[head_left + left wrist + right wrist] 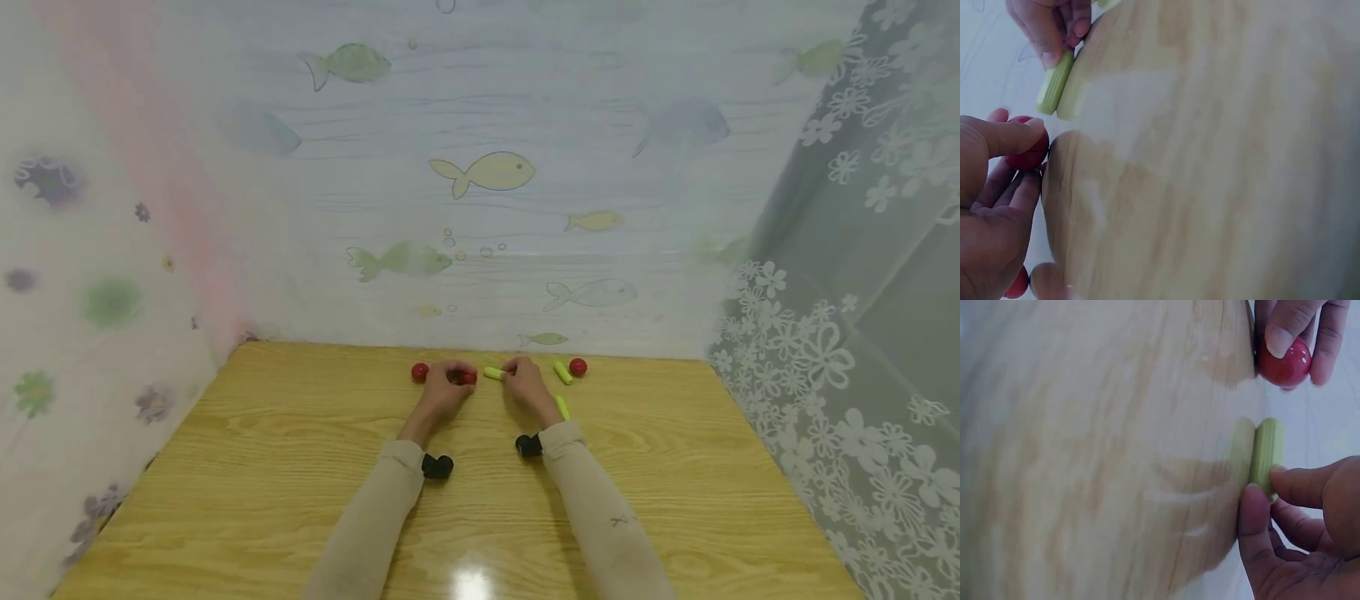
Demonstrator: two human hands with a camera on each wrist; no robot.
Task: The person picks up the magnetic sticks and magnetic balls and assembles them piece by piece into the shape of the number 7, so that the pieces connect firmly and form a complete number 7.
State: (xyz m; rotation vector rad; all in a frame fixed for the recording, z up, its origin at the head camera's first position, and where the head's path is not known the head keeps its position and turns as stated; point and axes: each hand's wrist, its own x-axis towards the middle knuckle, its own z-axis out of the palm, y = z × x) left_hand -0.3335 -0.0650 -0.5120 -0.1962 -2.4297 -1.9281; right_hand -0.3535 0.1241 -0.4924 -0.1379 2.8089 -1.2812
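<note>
My left hand [447,389] grips a red ball [1027,150] between thumb and fingers, low at the table's back. A second red ball [420,372] lies just left of that hand. My right hand [527,385] pinches one end of a ribbed yellow-green stick [1266,453], whose free end points left toward the held ball. Between the stick and the held ball is a small gap. Right of my right hand lies another yellow-green stick [563,372], with a third red ball [577,367] beside it. One more yellow-green stick [562,408] shows by the right wrist, partly hidden.
The wooden table [300,500] ends at the back against a pale fish-printed sheet [480,275]. A flowered sheet [90,350] borders the left, and a lace curtain [817,375] the right. Black wrist cameras [438,467] sit at both cuffs.
</note>
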